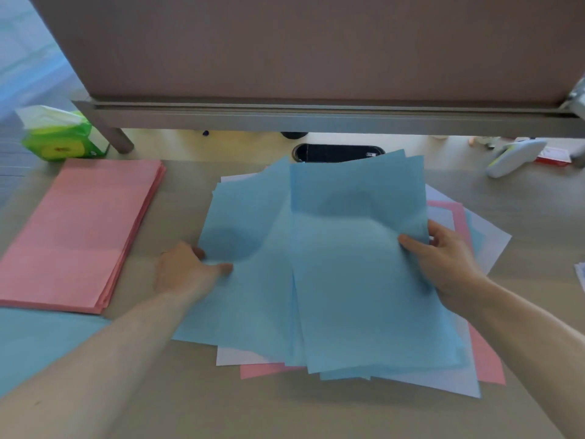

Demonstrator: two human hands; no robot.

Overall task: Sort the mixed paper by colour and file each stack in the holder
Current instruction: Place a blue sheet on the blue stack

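Observation:
Several blue sheets (348, 280) are fanned out in the middle of the desk, over a mixed pile of white and pink sheets (484, 359). My left hand (186, 267) pinches the left edge of the blue sheets, thumb on top. My right hand (449, 258) grips their right edge, thumb on top, fingers beneath. A sorted pink stack (79, 229) lies at the left. Another blue sheet (34, 340) lies at the near left, partly under my left forearm. No file holder is in view.
A green tissue pack (60, 134) stands at the back left. A grey partition (316, 52) closes the back of the desk, with a black cable opening (335, 152) under it. A grey-green handheld device (512, 156) lies at the back right.

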